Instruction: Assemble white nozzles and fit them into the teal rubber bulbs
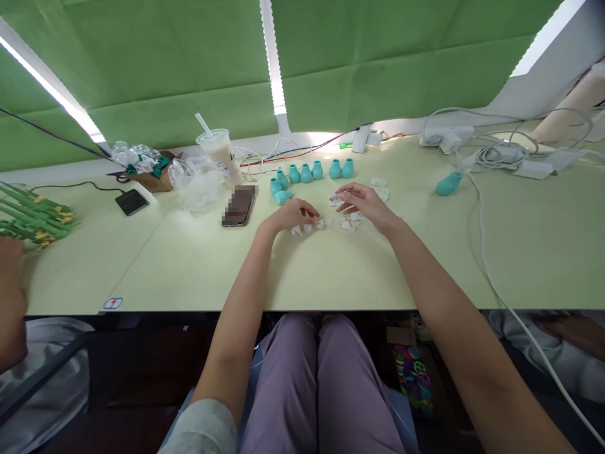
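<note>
Pieces (348, 225), white, scattered at clock centre | left hand (297, 215) at nine, fingers half-curled, hold unclear | right hand (367, 202) at two, fingers loosely parted, hold unclear | teal vessels (317, 169) at eleven | seemingly sorting, likely calling next for light pinch

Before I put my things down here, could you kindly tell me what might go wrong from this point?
The small white pieces lie loose by the left hand and right hand, so a sleeve or finger could scatter them. The drink cup stands close to the phone; if knocked, it might spill there.
</note>
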`<state>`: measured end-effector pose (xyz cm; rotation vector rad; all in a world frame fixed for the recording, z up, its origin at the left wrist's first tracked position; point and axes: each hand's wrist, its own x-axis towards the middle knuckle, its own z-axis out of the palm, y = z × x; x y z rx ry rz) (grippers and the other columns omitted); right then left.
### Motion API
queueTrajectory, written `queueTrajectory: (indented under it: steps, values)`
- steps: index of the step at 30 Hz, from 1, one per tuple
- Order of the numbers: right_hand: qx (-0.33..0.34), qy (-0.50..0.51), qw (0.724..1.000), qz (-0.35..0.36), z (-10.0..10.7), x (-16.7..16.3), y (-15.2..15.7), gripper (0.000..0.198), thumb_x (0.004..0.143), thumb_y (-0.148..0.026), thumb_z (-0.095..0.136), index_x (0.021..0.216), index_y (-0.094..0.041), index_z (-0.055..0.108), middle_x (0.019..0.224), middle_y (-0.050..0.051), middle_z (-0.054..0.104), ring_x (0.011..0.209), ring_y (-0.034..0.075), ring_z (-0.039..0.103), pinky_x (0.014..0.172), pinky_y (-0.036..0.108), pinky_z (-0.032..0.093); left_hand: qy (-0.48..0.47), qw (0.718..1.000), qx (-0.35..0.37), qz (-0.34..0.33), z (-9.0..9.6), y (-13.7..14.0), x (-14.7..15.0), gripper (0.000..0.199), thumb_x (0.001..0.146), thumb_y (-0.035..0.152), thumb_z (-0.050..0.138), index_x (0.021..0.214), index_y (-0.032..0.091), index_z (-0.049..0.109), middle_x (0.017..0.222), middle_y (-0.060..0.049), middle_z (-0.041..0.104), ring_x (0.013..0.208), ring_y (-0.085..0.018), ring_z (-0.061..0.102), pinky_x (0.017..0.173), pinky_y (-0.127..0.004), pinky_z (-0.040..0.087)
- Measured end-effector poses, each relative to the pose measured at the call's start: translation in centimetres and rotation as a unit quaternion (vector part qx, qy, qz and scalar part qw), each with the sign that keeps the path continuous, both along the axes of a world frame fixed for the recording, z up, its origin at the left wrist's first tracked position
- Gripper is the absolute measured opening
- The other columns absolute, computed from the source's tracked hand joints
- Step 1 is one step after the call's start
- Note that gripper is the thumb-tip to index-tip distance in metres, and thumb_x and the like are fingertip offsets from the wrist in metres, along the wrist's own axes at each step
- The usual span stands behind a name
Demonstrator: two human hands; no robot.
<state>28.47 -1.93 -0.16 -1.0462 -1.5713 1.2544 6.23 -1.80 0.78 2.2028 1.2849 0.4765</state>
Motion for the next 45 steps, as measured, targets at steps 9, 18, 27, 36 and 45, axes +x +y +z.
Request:
queueTrajectory:
  steps: [9, 18, 27, 36, 45]
  values:
    - [-0.001, 0.003, 1.000, 0.002, -0.2, 0.0, 0.2, 0.037, 0.071, -0.052, 0.064, 0.094, -0.022, 0.060, 0.104, 0.006, 0.066, 0.074, 0.015, 0.065, 0.071, 0.033, 0.051, 0.025, 0.998, 0.017, -0.052, 0.8, 0.0, -2.6, 0.027, 0.062, 0.032, 0.072, 0.089, 0.025, 0.072, 0.095, -0.004, 0.065, 0.084, -0.016, 0.056, 0.068, -0.024, 0.046]
    - [0.000, -0.001, 1.000, 0.001, -0.2, -0.1, 0.1, 0.038, 0.071, -0.052, 0.064, 0.094, -0.022, 0.060, 0.103, 0.006, 0.066, 0.073, 0.015, 0.065, 0.068, 0.030, 0.051, 0.055, 0.997, 0.016, -0.053, 0.2, -0.3, -0.7, 0.021, 0.060, 0.022, 0.072, 0.081, 0.025, 0.073, 0.085, -0.003, 0.064, 0.078, -0.015, 0.054, 0.063, -0.023, 0.042]
    - [0.001, -0.001, 1.000, 0.001, -0.3, -0.2, 0.0, 0.037, 0.072, -0.051, 0.064, 0.094, -0.022, 0.060, 0.103, 0.007, 0.066, 0.073, 0.015, 0.065, 0.069, 0.031, 0.050, 0.006, 1.000, -0.007, -0.011, -0.8, 0.6, -0.9, 0.018, 0.061, 0.026, 0.071, 0.077, 0.018, 0.073, 0.065, -0.001, 0.063, 0.060, -0.010, 0.048, 0.055, -0.023, 0.037]
    - [0.001, -0.003, 1.000, 0.005, -0.2, -0.2, -0.1, 0.037, 0.073, -0.051, 0.063, 0.095, -0.021, 0.060, 0.102, 0.007, 0.067, 0.073, 0.015, 0.065, 0.068, 0.029, 0.050, 0.011, 0.998, -0.050, -0.036, -0.6, 0.7, -1.2, 0.027, 0.055, 0.022, 0.074, 0.082, 0.016, 0.072, 0.068, -0.002, 0.065, 0.062, -0.010, 0.052, 0.054, -0.022, 0.037]
    - [0.001, -0.002, 1.000, 0.002, -0.2, -0.2, 0.0, 0.035, 0.073, -0.049, 0.064, 0.094, -0.021, 0.060, 0.101, 0.006, 0.067, 0.073, 0.015, 0.065, 0.068, 0.029, 0.050, -0.018, 0.999, -0.042, -0.021, -0.4, 0.6, -1.4, 0.020, 0.058, 0.014, 0.067, 0.078, 0.014, 0.071, 0.068, -0.003, 0.067, 0.063, -0.010, 0.054, 0.056, -0.021, 0.039]
